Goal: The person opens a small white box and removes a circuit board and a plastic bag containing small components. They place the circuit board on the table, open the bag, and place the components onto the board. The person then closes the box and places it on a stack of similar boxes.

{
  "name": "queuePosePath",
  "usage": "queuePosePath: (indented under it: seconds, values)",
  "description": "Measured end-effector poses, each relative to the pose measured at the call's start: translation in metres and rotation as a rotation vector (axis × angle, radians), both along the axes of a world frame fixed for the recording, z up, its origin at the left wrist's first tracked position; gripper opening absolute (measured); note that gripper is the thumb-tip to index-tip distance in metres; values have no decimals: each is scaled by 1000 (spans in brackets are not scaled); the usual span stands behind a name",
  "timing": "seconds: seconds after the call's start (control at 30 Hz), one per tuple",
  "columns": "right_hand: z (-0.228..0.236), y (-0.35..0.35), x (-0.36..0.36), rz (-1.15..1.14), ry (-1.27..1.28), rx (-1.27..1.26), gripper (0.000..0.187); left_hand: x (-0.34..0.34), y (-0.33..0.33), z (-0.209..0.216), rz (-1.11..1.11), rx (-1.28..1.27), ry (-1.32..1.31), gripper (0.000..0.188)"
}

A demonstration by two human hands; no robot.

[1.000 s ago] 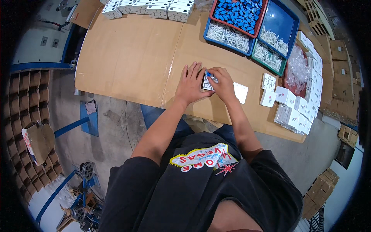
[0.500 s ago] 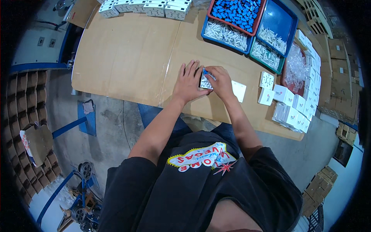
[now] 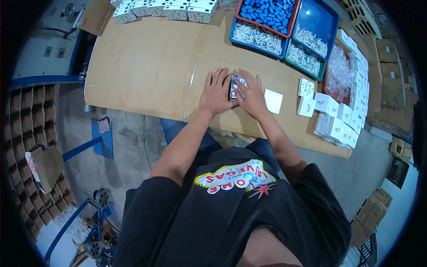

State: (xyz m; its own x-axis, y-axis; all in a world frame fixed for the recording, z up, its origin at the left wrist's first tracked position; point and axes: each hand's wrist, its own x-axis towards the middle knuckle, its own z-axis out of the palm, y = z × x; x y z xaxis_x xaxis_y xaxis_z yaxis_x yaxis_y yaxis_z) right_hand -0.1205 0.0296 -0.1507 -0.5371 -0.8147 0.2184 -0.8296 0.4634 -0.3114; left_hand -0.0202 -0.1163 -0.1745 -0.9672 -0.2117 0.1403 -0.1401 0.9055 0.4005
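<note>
A small dark-edged box [image 3: 232,92] with white and blue small parts inside lies on the cardboard-covered table in front of me. My left hand [image 3: 216,94] rests along the box's left side, fingers stretched forward and thumb by its near edge. Over the right part of the box is my right hand [image 3: 252,96], its fingers spread and some fingertips touching the contents. Both hands partly cover the box. Just right of my right hand lies a flat white square piece [image 3: 273,101].
Trays of blue pieces [image 3: 267,13] and white plugs [image 3: 258,38] stand at the back right, by a blue tray [image 3: 318,20] and a green tray [image 3: 304,60]. White boxes [image 3: 342,118] and clear plastic bags [image 3: 339,73] crowd the right. Stacked white boxes [image 3: 178,11] line the far edge.
My right hand has gone from pinching at the box's far end to lying over it with fingers spread. The left hand stays at the box's left side.
</note>
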Motion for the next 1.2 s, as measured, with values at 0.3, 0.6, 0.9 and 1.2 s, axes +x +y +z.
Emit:
queuePosePath:
  seconds: [0.3,0.6,0.9,1.2]
  values:
    - [22,108,1,-723,-321,116,54,0,3,1,8,31,78,96]
    - [-1,130,-1,-805,-530,26,56,0,4,3,-6,52,103,99]
    - [24,137,-6,-709,-1087,-835,36,1,-2,11,127,791,95,90]
    - [55,132,-2,-645,-1304,-1161,30,25,35,41,321,2068,202,47]
